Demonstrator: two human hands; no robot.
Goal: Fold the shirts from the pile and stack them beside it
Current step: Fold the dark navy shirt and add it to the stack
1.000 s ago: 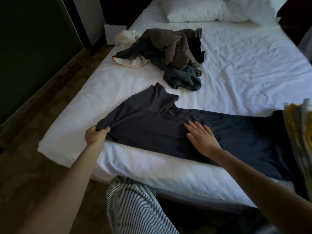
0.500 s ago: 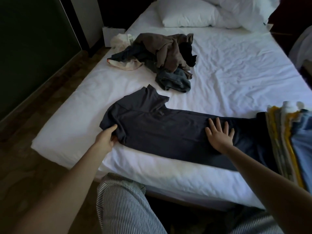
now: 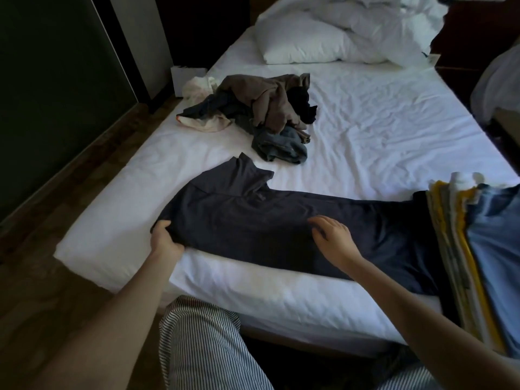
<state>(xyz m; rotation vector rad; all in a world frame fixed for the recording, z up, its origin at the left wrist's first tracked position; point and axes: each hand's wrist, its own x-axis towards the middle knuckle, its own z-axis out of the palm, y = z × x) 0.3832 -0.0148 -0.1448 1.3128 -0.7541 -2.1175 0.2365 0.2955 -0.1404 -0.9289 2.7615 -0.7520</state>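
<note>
Dark shirt [image 3: 253,218] laid flat across the near edge of the bed [image 3: 380,130].

My left hand [image 3: 164,240] pinched the shirt's sleeve end, thumb on top. My right hand [image 3: 334,237] lay on the shirt's middle, fingers loosely bent with the tips on the cloth; I could not tell whether they gripped any. The stack [image 3: 478,249] of folded shirts sat on the shirt's right end. The pile [image 3: 261,108] lay just beyond the shirt's collar, the pillows [image 3: 309,43] well beyond it.
</note>
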